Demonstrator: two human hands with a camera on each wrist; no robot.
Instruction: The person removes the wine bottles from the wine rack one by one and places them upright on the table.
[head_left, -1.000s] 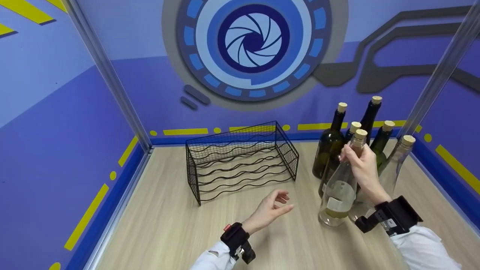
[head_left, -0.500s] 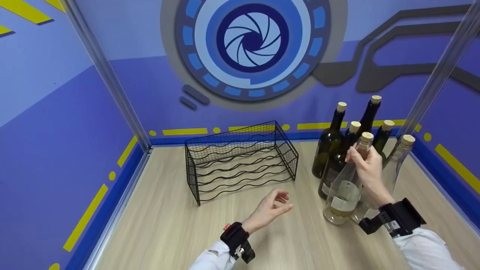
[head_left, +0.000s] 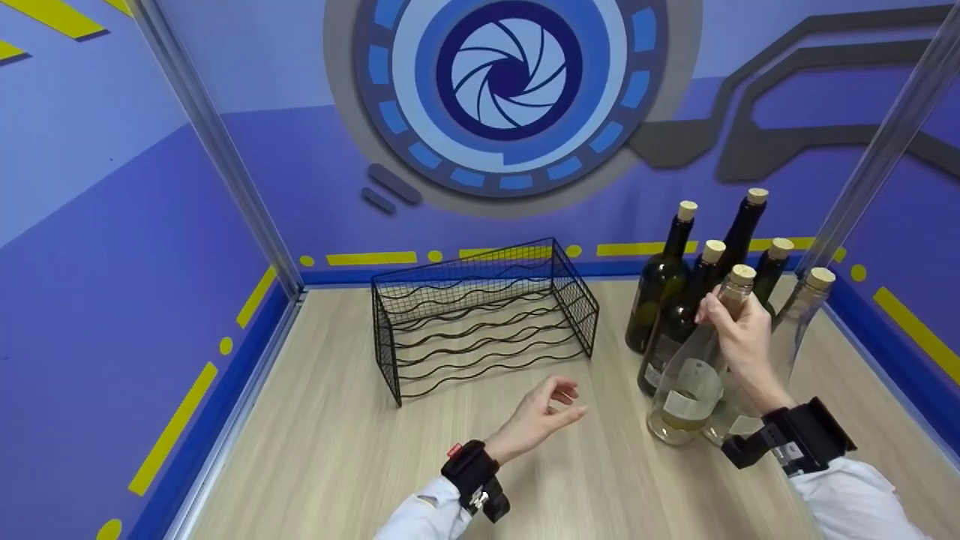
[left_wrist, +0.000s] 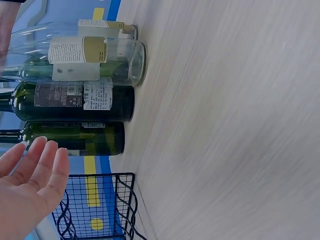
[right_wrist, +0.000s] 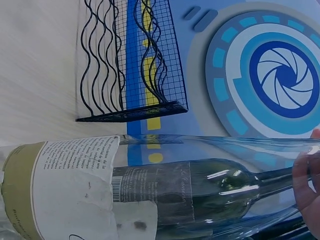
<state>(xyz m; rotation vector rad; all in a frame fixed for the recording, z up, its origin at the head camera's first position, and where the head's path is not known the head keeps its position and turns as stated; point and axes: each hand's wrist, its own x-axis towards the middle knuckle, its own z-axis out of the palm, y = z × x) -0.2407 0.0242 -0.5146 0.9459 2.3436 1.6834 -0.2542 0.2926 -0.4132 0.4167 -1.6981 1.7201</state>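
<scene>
My right hand (head_left: 742,337) grips the neck of a clear glass bottle (head_left: 686,401) with a cork stopper and a torn white label. The bottle stands nearly upright, leaning a little to the right at the top. Behind it are several dark green corked bottles (head_left: 660,289), and another clear bottle (head_left: 801,319) is just right of the hand. My left hand (head_left: 534,420) hovers over the table with loosely bent fingers and nothing in them. Beyond the left hand sits a black wire bottle rack (head_left: 480,341) with wavy rods and no bottles on it.
The pale wood table (head_left: 322,465) is bounded by a blue left wall (head_left: 150,300), a patterned back wall (head_left: 285,195) and a right wall (head_left: 930,247). Metal posts stand at the corners. The dark bottles crowd close together at the back right.
The right hand and the clear bottle have shifted slightly to the right, uncovering more of the dark bottle behind. The left hand keeps its place.
</scene>
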